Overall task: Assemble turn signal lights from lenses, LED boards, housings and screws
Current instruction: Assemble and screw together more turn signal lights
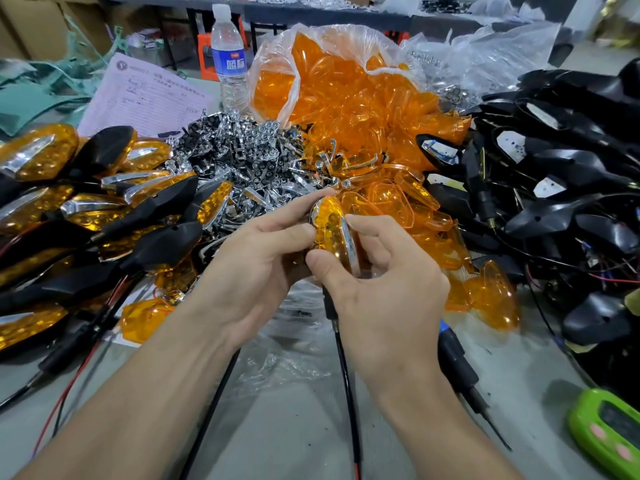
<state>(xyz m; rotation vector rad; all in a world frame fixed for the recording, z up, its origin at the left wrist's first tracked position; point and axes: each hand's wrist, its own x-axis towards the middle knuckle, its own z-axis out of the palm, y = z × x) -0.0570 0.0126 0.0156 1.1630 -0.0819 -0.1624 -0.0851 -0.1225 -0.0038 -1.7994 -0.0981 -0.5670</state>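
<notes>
A turn signal light (331,227) with an amber lens and a chrome rim sits between both hands above the table's middle. My left hand (263,251) grips it from the left, thumb on the lens. My right hand (377,275) pinches its chrome edge from the right with thumb and forefinger. Its black stem and wire (341,344) hang down toward me. Loose amber lenses (363,109) spill from a clear bag behind. Chrome reflector parts (239,150) lie heaped at centre left. Black housings with boards (561,161) pile up at the right. Finished lights (86,202) stack at the left.
A water bottle (228,57) stands at the back beside a printed paper sheet (145,95). A black electric screwdriver (457,362) lies on the table at the right, near a green device (609,431). Crumpled clear plastic (287,344) lies under my wrists. Red and black wires trail across the near table.
</notes>
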